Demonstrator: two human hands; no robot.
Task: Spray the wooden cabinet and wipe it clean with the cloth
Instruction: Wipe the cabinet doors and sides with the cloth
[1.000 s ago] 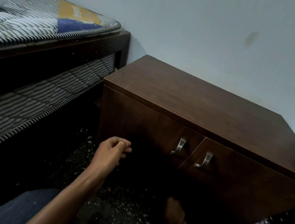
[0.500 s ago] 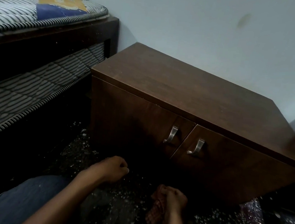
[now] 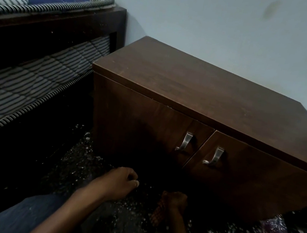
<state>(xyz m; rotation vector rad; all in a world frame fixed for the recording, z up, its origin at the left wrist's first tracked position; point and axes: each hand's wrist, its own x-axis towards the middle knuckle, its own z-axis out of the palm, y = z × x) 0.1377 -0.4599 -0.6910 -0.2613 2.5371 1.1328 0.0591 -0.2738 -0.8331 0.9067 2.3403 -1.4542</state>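
Now the left hand (image 3: 120, 179) is held lower than a second ago, clenched near the speckled floor (image 3: 94, 155). The checked cloth (image 3: 157, 215), unseen then, is gripped by the right hand (image 3: 174, 200) before the wooden cabinet (image 3: 190, 86).

floor (image 3: 129, 224): dark, white-speckled | on it: wooden cabinet (image 3: 191, 82), against wall (image 3: 198, 16)

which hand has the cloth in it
The right hand grips the reddish cloth, which hangs below its fist. The left hand, nearer the bed, is curled with no cloth visible in it.
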